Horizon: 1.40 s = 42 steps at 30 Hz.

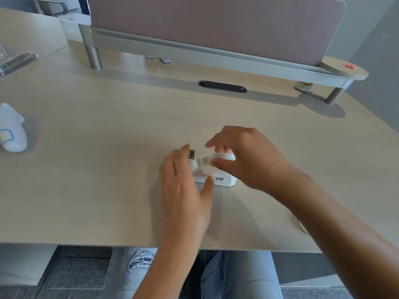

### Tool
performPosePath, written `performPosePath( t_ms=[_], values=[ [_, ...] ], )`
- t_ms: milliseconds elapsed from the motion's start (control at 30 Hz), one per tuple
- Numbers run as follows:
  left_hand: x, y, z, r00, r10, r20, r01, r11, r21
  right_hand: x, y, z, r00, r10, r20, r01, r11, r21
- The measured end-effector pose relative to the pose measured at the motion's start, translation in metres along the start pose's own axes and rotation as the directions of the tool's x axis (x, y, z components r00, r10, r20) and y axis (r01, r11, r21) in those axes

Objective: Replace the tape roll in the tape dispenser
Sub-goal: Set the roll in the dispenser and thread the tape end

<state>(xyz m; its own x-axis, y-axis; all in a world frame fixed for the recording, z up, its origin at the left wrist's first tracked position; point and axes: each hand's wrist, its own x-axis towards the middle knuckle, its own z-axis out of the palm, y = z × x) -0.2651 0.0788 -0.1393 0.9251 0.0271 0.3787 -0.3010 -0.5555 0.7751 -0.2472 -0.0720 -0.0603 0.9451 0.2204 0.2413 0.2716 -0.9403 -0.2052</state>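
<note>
A white tape dispenser [224,181] with dark lettering on its side stands on the pale wooden desk [97,169], its metal cutter end [192,154] pointing left. My left hand [185,182] cups the cutter end, thumb against the near side of the base. My right hand [248,156] is over the dispenser's top, thumb and fingers pinching a pale tape roll [212,159] that sits in or just above the cradle. The roll is blurred and partly hidden by my fingers.
A white bottle-like object with a blue label [11,130] lies at the left edge. Clear plastic packaging [15,59] is at the far left. A monitor riser [216,55] spans the back, with a dark cable grommet [222,86] before it and a small jar [303,86] beneath.
</note>
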Motion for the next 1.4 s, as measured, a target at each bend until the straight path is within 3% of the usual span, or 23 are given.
performPosePath(
  t_ms=[167, 267, 400, 767, 1067, 1400],
  values=[
    [-0.003, -0.004, 0.006, 0.986, 0.164, 0.003, -0.164, 0.985, 0.056, -0.028, 0.020, 0.016, 0.956, 0.173, -0.237, -0.095, 0.947, 0.308],
    [-0.003, -0.004, 0.011, 0.983, 0.180, 0.021, -0.182, 0.979, 0.093, -0.036, 0.030, 0.021, 0.948, 0.262, -0.183, -0.162, 0.887, 0.433],
    [0.003, 0.000, 0.011, 0.982, 0.186, -0.021, -0.183, 0.977, 0.108, -0.034, 0.035, 0.024, 0.960, 0.242, -0.141, -0.134, 0.838, 0.529],
    [0.016, 0.023, 0.012, 0.993, 0.116, -0.015, -0.112, 0.982, 0.153, -0.028, 0.045, 0.028, 0.953, 0.290, -0.085, -0.165, 0.736, 0.657],
    [0.018, 0.037, 0.008, 0.997, 0.069, -0.041, -0.067, 0.997, 0.048, -0.026, 0.050, 0.033, 0.964, 0.233, -0.125, -0.100, 0.760, 0.643],
    [0.034, 0.062, 0.002, 0.986, -0.163, 0.046, 0.162, 0.987, 0.019, -0.029, 0.056, 0.035, 0.976, 0.186, -0.112, -0.068, 0.754, 0.654]
  ],
)
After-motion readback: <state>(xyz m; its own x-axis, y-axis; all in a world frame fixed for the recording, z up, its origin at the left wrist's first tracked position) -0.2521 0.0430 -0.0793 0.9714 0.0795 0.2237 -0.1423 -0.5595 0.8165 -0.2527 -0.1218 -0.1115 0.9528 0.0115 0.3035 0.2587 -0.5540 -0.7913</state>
